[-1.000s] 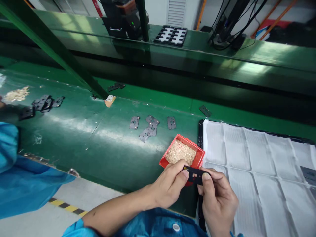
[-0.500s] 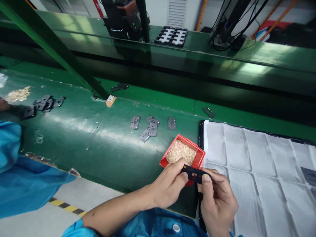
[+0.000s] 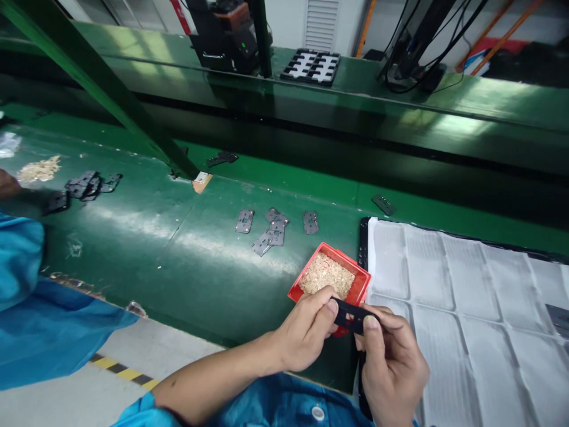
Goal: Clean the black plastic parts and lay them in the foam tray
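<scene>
A thin black plastic plate (image 3: 349, 316) with small cut-outs is held between my two hands, just over the near edge of a red bin (image 3: 306, 279). My left hand (image 3: 306, 329) pinches its left end, the thumb lying on top. At the other end, my right hand (image 3: 393, 362) grips it between thumb and fingers. Small pale tan pieces (image 3: 328, 274) fill much of the bin. Beyond it on the green bench lie several similar dark plates (image 3: 276, 231), some overlapping, with one single plate (image 3: 310, 222) set apart.
A black-edged tray with white lined compartments (image 3: 427, 267) stands at the right. On the left, a co-worker's blue sleeve (image 3: 20, 255) reaches in beside more plates (image 3: 82, 185) and a tan heap (image 3: 40, 169). A green post (image 3: 111, 101) slants down to the bench. Sunken conveyor plates (image 3: 383, 204) lie beyond.
My left thumb has shifted slightly up and left onto the plate's end, covering a small yellow mark. Plates on the far green strip have slid slightly right.
</scene>
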Available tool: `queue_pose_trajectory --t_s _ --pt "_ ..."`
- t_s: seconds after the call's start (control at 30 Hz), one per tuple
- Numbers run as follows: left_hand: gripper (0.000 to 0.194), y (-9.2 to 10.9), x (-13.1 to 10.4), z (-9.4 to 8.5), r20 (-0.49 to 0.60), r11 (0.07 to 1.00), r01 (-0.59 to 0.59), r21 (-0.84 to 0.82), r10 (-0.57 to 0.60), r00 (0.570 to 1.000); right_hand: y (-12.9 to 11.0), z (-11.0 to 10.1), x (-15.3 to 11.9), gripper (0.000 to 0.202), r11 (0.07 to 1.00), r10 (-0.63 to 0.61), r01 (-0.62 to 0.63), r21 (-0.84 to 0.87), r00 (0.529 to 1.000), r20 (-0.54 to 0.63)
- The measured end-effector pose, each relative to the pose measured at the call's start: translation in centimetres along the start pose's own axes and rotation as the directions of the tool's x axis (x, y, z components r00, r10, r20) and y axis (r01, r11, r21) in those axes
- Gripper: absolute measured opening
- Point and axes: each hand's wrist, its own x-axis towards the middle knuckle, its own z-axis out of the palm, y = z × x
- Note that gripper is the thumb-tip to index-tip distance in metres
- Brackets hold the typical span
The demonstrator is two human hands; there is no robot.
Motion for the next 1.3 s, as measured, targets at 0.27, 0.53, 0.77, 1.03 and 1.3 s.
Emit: queue_pose_trajectory --t_s 0.27,0.53,0.77,1.03,1.3 --pt "0.042 0.1 -0.2 0.0 0.0 1.0 0.008 0.005 -0.008 1.0 0.1 0.1 -0.1 0.005 1.0 -0.018 0.018 -0.001 1.0 0.008" --pt "0.039 -0.1 -0.2 0.3 -0.048 1.0 0.013 -0.025 -0.014 0.999 0.5 -0.1 -0.6 0.005 0.999 -0.035 0.035 -0.001 0.999 0.019" --pt "0.032 0.5 0.2 0.7 -0.086 0.946 0.19 -0.264 -0.22 0.972 1.3 -0.3 -1.5 0.027 0.966 -0.252 0.256 -0.027 0.964 0.088" --pt "0.029 1.9 -0.3 0.8 -0.003 0.869 0.331 -0.368 -0.357 0.934 -0.2 -1.1 0.0 0.014 0.985 0.171 -0.173 0.015 0.979 0.115" --pt "0.028 1.7 -0.4 0.7 -0.082 0.934 0.303 -0.189 -0.322 0.943 -0.7 -1.1 0.5 0.016 0.963 0.247 -0.262 0.063 0.952 0.183"
